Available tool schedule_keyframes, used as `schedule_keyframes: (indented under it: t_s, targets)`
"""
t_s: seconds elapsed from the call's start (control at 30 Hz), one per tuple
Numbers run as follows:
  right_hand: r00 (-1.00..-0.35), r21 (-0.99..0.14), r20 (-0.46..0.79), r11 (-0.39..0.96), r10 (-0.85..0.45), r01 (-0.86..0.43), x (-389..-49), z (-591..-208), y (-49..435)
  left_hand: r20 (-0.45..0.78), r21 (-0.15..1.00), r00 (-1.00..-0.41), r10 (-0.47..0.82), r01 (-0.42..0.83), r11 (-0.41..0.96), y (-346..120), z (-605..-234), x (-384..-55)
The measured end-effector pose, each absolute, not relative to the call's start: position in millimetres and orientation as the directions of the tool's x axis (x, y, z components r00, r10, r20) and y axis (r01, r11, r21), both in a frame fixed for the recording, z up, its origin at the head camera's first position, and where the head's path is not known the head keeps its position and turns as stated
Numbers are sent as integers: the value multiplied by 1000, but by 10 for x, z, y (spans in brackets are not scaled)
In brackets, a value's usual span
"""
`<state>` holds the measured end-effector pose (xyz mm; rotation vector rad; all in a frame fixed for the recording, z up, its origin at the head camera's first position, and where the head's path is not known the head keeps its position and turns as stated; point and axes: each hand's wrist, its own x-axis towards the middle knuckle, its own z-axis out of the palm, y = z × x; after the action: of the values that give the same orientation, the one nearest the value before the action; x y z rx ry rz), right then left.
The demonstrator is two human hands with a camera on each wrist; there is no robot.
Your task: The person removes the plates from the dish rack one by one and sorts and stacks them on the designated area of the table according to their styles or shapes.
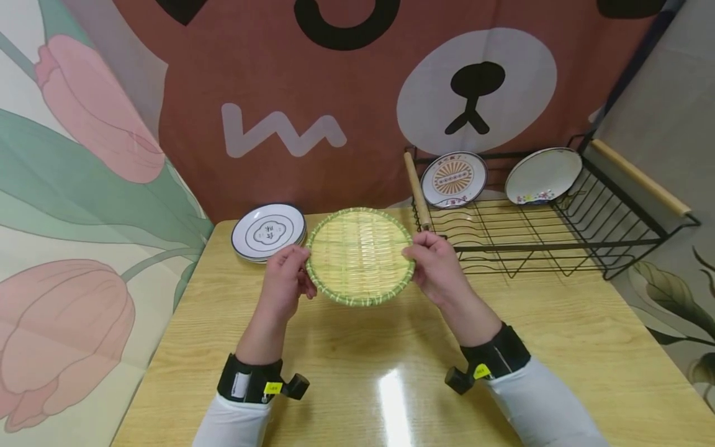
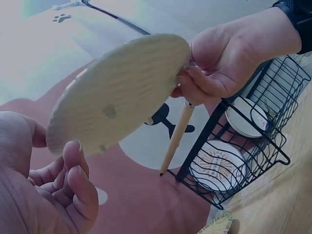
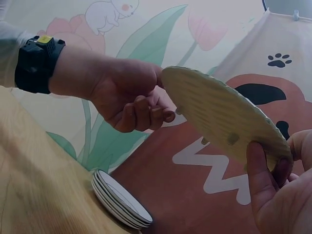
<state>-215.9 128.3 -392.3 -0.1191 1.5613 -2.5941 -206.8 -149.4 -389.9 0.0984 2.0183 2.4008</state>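
Observation:
A round woven bamboo tray with a green stitched rim is held up above the table by both hands. My left hand pinches its left edge. My right hand grips the opposite edge between thumb and fingers. Seen from below in the left wrist view, the tray is tilted and shows a ridged underside with small marks. The right wrist view also has the tray from underneath, with the left hand at its far edge, fingers loosely bent below it.
A stack of white plates stands at the table's back left. At the back right, a black wire rack with wooden handles holds two plates, a patterned one and a flowered one. Another woven rim shows low in the left wrist view.

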Motion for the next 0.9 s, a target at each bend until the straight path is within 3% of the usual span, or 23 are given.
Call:
schedule_keyframes:
  t_s: [0.5, 0.9]
  targets:
    - [-992, -885, -3, -462, -127, 61, -2144, -3992, 1195, 56, 980, -996, -64, 68, -189, -1513, -3861, -2059]
    - [-990, -888, -89, -442, -110, 128, -2259, -4132, 1040, 28, 993, -994, -107, 39, -108, -1589, -3945, -2195]
